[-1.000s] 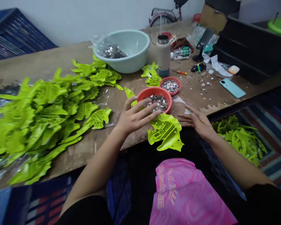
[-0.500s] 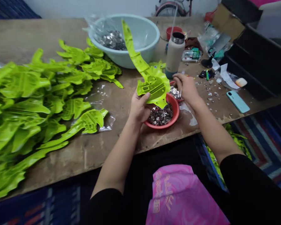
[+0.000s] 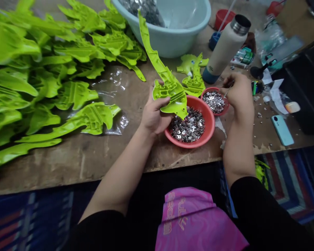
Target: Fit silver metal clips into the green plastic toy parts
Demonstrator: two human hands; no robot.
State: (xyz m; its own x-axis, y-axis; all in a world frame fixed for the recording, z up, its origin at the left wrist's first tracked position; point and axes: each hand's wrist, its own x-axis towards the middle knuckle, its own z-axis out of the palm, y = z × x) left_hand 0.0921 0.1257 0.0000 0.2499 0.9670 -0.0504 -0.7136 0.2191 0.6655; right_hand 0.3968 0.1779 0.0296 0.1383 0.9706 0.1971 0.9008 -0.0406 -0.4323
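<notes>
Lime-green part (image 3: 174,92) gripped in the left hand (image 3: 154,116), over the larger red bowl (image 3: 209,122) — apparently midway; the right hand (image 3: 239,91) pinches a thin metal tool (image 3: 226,93) at the smaller bowl (image 3: 219,114). Many similar parts (image 3: 78,52) seemingly remain.

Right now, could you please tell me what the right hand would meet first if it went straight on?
Probably the metal pieces in the smaller red bowl, toward which the thin tool in the right hand points; depth is unclear.
</notes>
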